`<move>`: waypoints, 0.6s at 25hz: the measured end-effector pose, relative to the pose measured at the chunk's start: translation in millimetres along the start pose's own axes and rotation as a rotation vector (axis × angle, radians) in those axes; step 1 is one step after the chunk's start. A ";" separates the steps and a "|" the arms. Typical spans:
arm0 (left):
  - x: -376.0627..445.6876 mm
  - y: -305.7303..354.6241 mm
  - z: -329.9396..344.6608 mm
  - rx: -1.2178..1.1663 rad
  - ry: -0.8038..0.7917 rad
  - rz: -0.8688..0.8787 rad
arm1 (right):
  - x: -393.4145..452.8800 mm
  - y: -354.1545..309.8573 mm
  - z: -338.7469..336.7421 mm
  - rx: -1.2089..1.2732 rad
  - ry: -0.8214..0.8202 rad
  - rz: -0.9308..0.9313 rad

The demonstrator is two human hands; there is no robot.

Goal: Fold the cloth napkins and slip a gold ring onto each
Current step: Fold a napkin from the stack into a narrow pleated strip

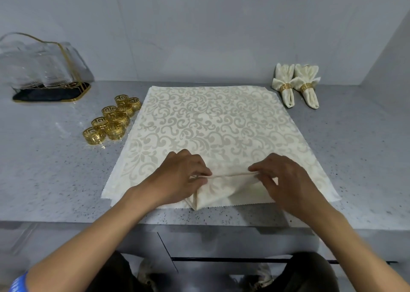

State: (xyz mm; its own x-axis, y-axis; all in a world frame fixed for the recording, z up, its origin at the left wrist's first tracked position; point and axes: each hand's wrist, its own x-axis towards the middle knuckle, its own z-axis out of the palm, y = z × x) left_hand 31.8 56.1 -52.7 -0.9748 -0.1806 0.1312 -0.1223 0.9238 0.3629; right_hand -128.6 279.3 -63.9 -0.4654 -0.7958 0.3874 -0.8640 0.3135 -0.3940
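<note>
Speckled grey desk (55, 169) carries a cream damask napkin (210, 125); both hands' fingers (203, 176) pinch its raised pleat.

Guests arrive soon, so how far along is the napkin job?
Done: two ringed napkins lie at the counter's far right. In hand: the left hand and right hand pinch a fold in the near edge of the top flat napkin. Left: finishing that fold, ringing it, any napkins beneath it; about eight loose gold rings wait.
</note>
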 end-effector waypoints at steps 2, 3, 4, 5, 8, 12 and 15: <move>-3.5 -0.9 6.7 -0.021 0.032 0.013 | 0.7 5.2 5.2 -0.124 0.003 -0.042; -5.0 -2.6 10.0 -0.038 0.066 0.020 | -1.5 5.4 8.6 -0.189 0.018 -0.060; -5.9 -4.6 12.9 -0.057 0.103 0.030 | -4.5 5.9 12.0 -0.246 0.040 -0.082; -6.5 -6.4 15.4 -0.073 0.132 0.038 | -6.7 3.5 12.6 -0.306 0.059 -0.096; -7.0 -9.1 18.2 -0.089 0.171 0.045 | -7.3 -7.8 15.6 -0.423 0.081 -0.196; -7.2 -9.2 19.9 -0.066 0.188 0.077 | -0.8 -18.0 26.2 -0.273 -0.102 -0.330; -14.2 -8.6 20.4 0.088 0.194 0.159 | 2.2 -10.8 27.5 -0.138 -0.131 -0.276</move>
State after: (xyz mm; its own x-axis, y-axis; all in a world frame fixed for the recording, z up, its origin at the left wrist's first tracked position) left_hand 43.0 57.6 -76.5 -0.9301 -0.0841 0.3575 0.0057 0.9700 0.2430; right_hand -115.0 259.9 -81.7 -0.1897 -0.9175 0.3497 -0.9759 0.1372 -0.1695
